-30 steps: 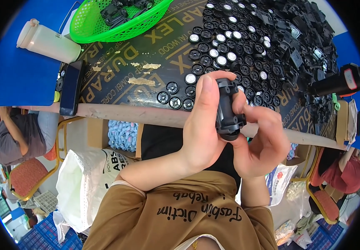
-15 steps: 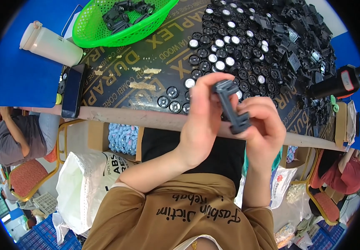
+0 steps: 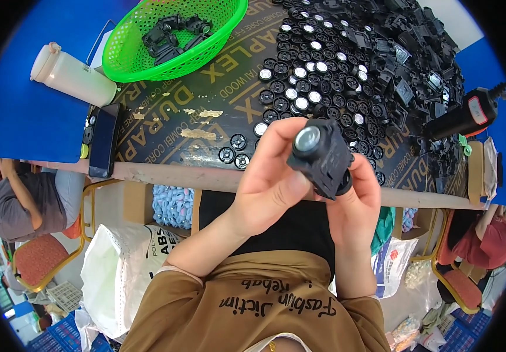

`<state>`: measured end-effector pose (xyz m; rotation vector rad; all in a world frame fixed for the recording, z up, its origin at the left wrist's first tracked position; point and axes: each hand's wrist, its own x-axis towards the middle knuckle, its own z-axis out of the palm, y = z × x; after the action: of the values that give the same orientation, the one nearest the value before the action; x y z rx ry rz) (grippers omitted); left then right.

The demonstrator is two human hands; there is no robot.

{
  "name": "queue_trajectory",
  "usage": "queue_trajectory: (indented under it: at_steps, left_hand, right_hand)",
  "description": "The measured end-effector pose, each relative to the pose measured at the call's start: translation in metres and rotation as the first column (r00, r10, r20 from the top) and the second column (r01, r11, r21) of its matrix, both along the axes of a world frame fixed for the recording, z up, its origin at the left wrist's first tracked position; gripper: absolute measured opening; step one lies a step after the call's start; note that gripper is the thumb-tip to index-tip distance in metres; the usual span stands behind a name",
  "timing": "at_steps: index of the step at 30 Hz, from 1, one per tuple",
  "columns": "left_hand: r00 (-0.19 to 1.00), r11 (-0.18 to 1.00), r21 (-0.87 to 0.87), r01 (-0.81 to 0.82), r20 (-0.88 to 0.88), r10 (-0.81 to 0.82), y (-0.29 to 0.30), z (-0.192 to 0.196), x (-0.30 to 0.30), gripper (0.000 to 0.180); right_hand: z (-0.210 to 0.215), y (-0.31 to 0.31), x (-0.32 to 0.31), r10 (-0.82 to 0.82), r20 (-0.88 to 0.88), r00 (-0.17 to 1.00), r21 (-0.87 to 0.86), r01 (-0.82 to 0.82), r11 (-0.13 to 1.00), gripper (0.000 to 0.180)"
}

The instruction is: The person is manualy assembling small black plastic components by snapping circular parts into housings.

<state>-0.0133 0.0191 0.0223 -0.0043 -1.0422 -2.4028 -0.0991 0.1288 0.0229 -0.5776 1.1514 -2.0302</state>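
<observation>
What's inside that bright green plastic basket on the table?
Inside the bright green perforated plastic basket, several irregular black plastic parts lie loosely clustered. Their undersides, and whatever is directly beneath them, are covered and can't be seen.

Black part [image 3: 326, 155] hides some fingertips of L hand [image 3: 265, 185] & R hand [image 3: 357, 196], so exact contact pts behind it can't be seen. Its underside is out of view too. L hand covers a bit of the small wheels [image 3: 238, 141]. Green basket [image 3: 165, 74] is cut by top edge, & the pile of black pieces [image 3: 429, 64] also; lower pieces are buried, so qty is unclear. Cable of dark tool [image 3: 464, 115] goes out into black border. Person at far L [image 3: 24, 202] is partly cut there, incl. head. Blue items [image 3: 172, 206] in box [image 3: 138, 202] are too small to identify.
</observation>
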Motion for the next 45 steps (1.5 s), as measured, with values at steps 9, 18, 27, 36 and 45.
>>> queue_trajectory:
  at_steps: [9, 18, 27, 36, 45]
  left_hand:
    - [0.980, 0.990, -0.137, -0.031, 0.189, 0.057, -0.005, -0.004, 0.001, 0.056]
    - [0.987, 0.962, -0.268, -0.054, 0.133, 0.092, -0.005, -0.001, 0.004, 0.049]
    - [0.954, 0.872, -0.456, -0.179, 0.136, 0.267, -0.006, -0.015, 0.000, 0.043]
    - [0.964, 0.926, -0.353, -0.137, 0.166, 0.207, -0.007, -0.012, 0.003, 0.042]
    - [0.962, 0.955, -0.292, -0.058, 0.240, 0.132, -0.007, -0.012, 0.000, 0.059]
  right_hand:
    - [0.022, -0.013, -0.022, -0.139, -0.810, 0.569, -0.015, 0.217, 0.976, 0.037]
    - [0.015, -0.015, -0.022, -0.080, -0.765, 0.639, 0.037, 0.167, 0.985, 0.040]
    - [0.014, -0.015, -0.014, -0.128, -0.855, 0.503, 0.028, 0.292, 0.956, 0.032]
    - [0.017, -0.017, -0.018, -0.114, -0.838, 0.534, 0.020, 0.239, 0.971, 0.028]
    - [0.013, -0.021, -0.030, -0.224, -0.943, 0.245, -0.133, 0.340, 0.931, 0.025]
